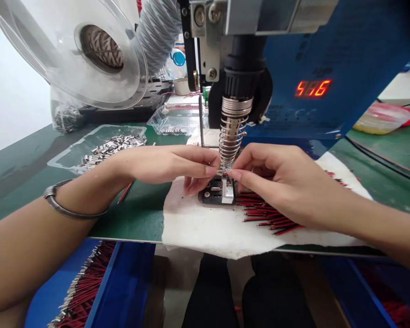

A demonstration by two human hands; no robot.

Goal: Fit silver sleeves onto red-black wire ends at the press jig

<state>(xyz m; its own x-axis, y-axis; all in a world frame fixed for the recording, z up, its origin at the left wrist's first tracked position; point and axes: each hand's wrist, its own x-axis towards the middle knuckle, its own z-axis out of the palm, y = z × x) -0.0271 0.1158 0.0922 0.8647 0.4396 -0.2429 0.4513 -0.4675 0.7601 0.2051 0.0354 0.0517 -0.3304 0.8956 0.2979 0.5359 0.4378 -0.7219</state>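
My left hand [177, 166] reaches in from the left, thumb and forefinger pinched on a small metal connector [221, 172] under the spring-wrapped tip [231, 132] of the machine. From the right comes my right hand [276, 175], its thumb and forefinger closed at the same spot; what they grip is too small to make out. Just below the fingertips sits a small metal fixture [227, 193] on a black base. Beside and beneath my right hand lies a pile of red and black wires [269, 214] on a white cloth [201, 232].
A clear tray of metal connectors [112, 148] stands at left, a second clear tray [174, 120] behind. The blue machine [294, 59] shows red digits. A clear round hood [68, 50] hangs upper left. Below the table edge, a blue bin [130, 278] holds wired connectors.
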